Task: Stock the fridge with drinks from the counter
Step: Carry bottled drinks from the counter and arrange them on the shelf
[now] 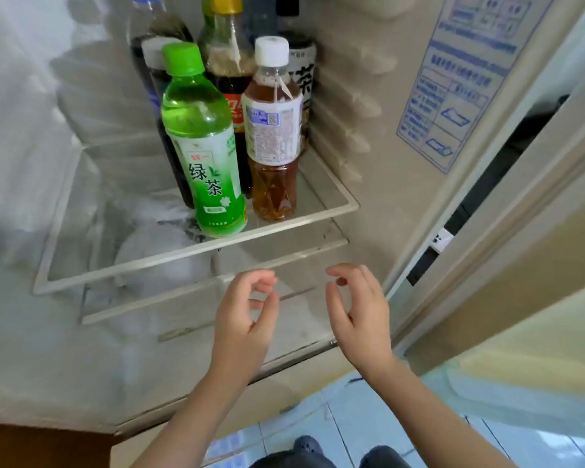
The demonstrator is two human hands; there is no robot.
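Several drink bottles stand on the fridge's glass shelf (298, 219). At the front are a green tea bottle (203, 143) with a green cap and a brown tea bottle (273, 136) with a white cap. Behind them stand a dark cola bottle with a yellow cap (228, 59), a blue-capped bottle (146, 25) and a dark can (303, 72). My left hand (245, 315) and my right hand (358, 309) hover below the shelf's front edge, both empty with fingers curled apart.
The fridge's right inner wall has ribbed shelf rails (348, 106) and a blue sticker (460, 82). The open door (520, 248) stands at the right. Lower glass shelves (284, 261) lie beneath the hands. Frost covers the left wall. Tiled floor (352, 423) lies below.
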